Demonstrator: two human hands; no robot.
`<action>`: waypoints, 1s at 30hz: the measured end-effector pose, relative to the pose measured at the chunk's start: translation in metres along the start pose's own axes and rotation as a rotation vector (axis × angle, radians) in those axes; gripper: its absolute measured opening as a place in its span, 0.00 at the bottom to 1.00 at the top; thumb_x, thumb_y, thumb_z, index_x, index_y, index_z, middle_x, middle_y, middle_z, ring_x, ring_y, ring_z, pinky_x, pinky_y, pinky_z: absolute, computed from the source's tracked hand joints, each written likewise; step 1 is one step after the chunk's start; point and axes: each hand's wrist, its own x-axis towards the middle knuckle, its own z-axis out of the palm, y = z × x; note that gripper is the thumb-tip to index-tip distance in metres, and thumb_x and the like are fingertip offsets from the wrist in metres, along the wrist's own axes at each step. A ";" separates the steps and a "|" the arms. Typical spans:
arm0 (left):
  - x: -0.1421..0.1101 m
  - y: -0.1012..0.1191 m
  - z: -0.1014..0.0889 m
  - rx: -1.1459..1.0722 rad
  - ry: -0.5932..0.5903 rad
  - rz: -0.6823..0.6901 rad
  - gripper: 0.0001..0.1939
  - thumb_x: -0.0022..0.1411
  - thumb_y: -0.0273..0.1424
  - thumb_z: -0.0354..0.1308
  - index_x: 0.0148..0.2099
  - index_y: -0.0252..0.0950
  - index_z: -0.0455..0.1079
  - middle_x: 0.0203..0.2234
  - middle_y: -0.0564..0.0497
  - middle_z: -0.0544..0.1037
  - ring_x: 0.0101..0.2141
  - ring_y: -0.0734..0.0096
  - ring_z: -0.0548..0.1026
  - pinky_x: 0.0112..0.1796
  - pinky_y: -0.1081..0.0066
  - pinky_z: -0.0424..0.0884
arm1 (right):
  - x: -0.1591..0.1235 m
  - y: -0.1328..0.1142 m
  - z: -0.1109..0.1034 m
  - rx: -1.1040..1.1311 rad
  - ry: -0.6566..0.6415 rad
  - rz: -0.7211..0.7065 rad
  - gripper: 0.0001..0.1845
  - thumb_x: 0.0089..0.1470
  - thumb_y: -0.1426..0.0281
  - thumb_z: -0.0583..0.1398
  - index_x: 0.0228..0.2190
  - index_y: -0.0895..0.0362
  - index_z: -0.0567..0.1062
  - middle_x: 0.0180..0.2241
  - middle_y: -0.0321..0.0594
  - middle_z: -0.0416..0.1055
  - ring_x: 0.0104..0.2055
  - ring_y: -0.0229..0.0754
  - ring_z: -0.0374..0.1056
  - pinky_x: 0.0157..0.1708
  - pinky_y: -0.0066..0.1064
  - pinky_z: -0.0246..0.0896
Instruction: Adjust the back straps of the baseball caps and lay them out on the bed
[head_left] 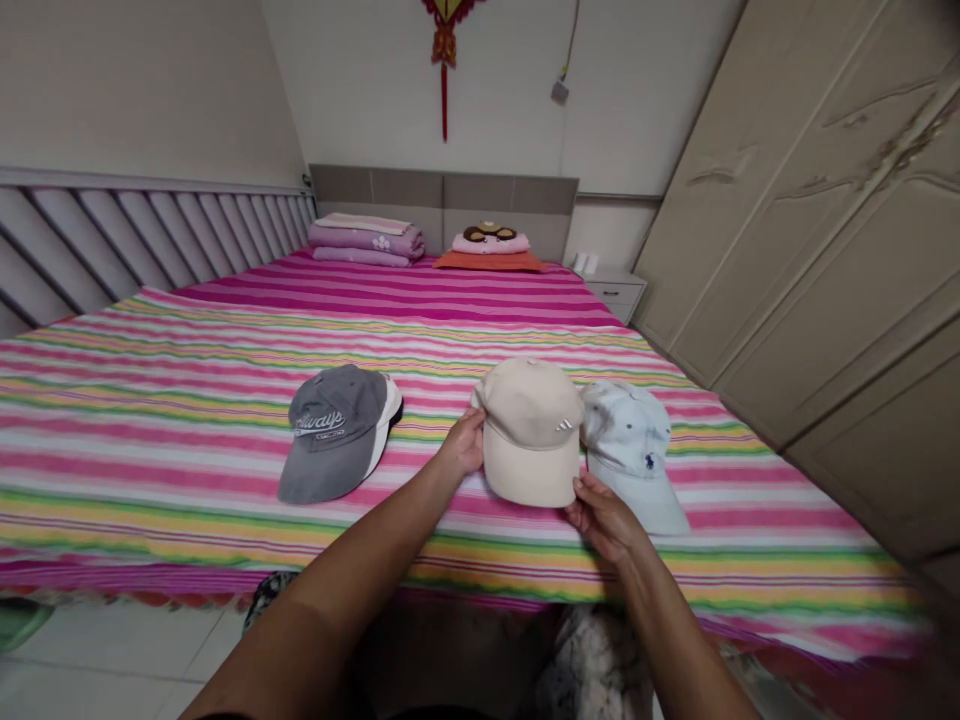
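Observation:
A beige cap [529, 428] sits on the striped bedspread [187, 440], held between both my hands. My left hand [463, 445] grips its left side, fingers curled on the crown's edge. My right hand [606, 518] pinches the right corner of its brim. A pale blue cap [636, 450] lies just to the right, partly under the beige one. A grey cap [337, 428] with white lettering lies apart to the left.
Folded purple blankets [366, 239] and an orange pillow [489, 259] with a pink cushion lie at the headboard. Wardrobe doors [825, 250] stand close on the right. A slatted rail [135, 235] runs along the left. A bedside cabinet [615, 290] is at the back.

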 end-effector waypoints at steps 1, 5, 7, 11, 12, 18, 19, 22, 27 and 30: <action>0.006 0.000 0.001 0.015 -0.002 0.006 0.12 0.52 0.25 0.56 0.41 0.34 0.67 0.27 0.50 0.77 0.32 0.69 0.74 0.43 0.65 0.67 | 0.007 0.000 0.000 -0.008 0.025 -0.012 0.13 0.35 0.76 0.66 0.27 0.59 0.71 0.15 0.30 0.69 0.15 0.30 0.63 0.16 0.19 0.62; 0.018 -0.010 -0.007 0.131 0.045 -0.012 0.15 0.47 0.20 0.58 0.40 0.32 0.66 0.26 0.49 0.76 0.28 0.70 0.74 0.41 0.65 0.67 | 0.028 0.012 0.001 -0.051 0.150 -0.082 0.09 0.37 0.74 0.65 0.24 0.59 0.69 0.09 0.29 0.64 0.10 0.29 0.58 0.10 0.17 0.55; 0.018 -0.018 -0.014 0.196 0.081 -0.022 0.18 0.44 0.19 0.59 0.40 0.32 0.66 0.25 0.49 0.76 0.27 0.69 0.73 0.40 0.64 0.67 | 0.032 0.020 0.001 -0.070 0.212 -0.126 0.10 0.37 0.74 0.64 0.24 0.59 0.68 0.08 0.28 0.63 0.10 0.29 0.57 0.09 0.17 0.53; 0.013 -0.030 -0.017 0.296 0.104 0.027 0.21 0.40 0.18 0.61 0.40 0.33 0.66 0.27 0.50 0.76 0.29 0.70 0.73 0.41 0.65 0.65 | 0.032 0.028 -0.002 -0.122 0.316 -0.198 0.13 0.36 0.72 0.63 0.27 0.57 0.66 0.09 0.26 0.63 0.10 0.30 0.58 0.09 0.19 0.54; 0.012 -0.031 -0.016 0.318 0.105 0.043 0.21 0.39 0.18 0.61 0.40 0.33 0.67 0.28 0.50 0.76 0.30 0.70 0.72 0.41 0.66 0.65 | 0.031 0.029 -0.003 -0.144 0.339 -0.212 0.13 0.36 0.72 0.63 0.28 0.57 0.66 0.09 0.25 0.63 0.10 0.31 0.58 0.09 0.19 0.54; 0.007 -0.037 -0.013 0.416 0.126 0.093 0.20 0.37 0.17 0.61 0.37 0.33 0.68 0.31 0.48 0.76 0.35 0.66 0.72 0.43 0.66 0.63 | 0.026 0.031 -0.005 -0.371 0.451 -0.262 0.14 0.39 0.70 0.57 0.33 0.56 0.65 0.08 0.24 0.62 0.10 0.35 0.60 0.09 0.24 0.55; 0.006 -0.037 -0.013 0.427 0.125 0.093 0.20 0.37 0.17 0.60 0.38 0.33 0.68 0.31 0.48 0.76 0.36 0.65 0.72 0.43 0.65 0.63 | 0.024 0.031 -0.005 -0.424 0.469 -0.269 0.15 0.40 0.69 0.57 0.34 0.56 0.65 0.08 0.25 0.62 0.10 0.36 0.60 0.09 0.25 0.55; 0.003 -0.038 -0.014 0.457 0.106 0.078 0.22 0.37 0.17 0.60 0.39 0.34 0.69 0.31 0.48 0.77 0.36 0.64 0.72 0.41 0.66 0.64 | 0.018 0.033 -0.008 -0.585 0.513 -0.292 0.17 0.41 0.68 0.55 0.38 0.56 0.67 0.09 0.27 0.64 0.11 0.39 0.61 0.12 0.29 0.56; -0.001 -0.043 -0.017 0.501 0.050 0.046 0.25 0.37 0.19 0.61 0.42 0.33 0.68 0.29 0.50 0.77 0.32 0.66 0.73 0.37 0.68 0.66 | 0.008 0.036 -0.014 -0.835 0.579 -0.352 0.21 0.44 0.67 0.51 0.41 0.60 0.68 0.22 0.40 0.73 0.25 0.46 0.69 0.25 0.36 0.61; -0.003 -0.047 -0.019 0.540 0.055 0.042 0.26 0.37 0.21 0.62 0.44 0.33 0.67 0.24 0.52 0.76 0.29 0.67 0.72 0.35 0.69 0.66 | 0.004 0.035 -0.015 -0.992 0.601 -0.370 0.22 0.45 0.68 0.48 0.41 0.63 0.68 0.32 0.49 0.74 0.35 0.51 0.69 0.34 0.38 0.59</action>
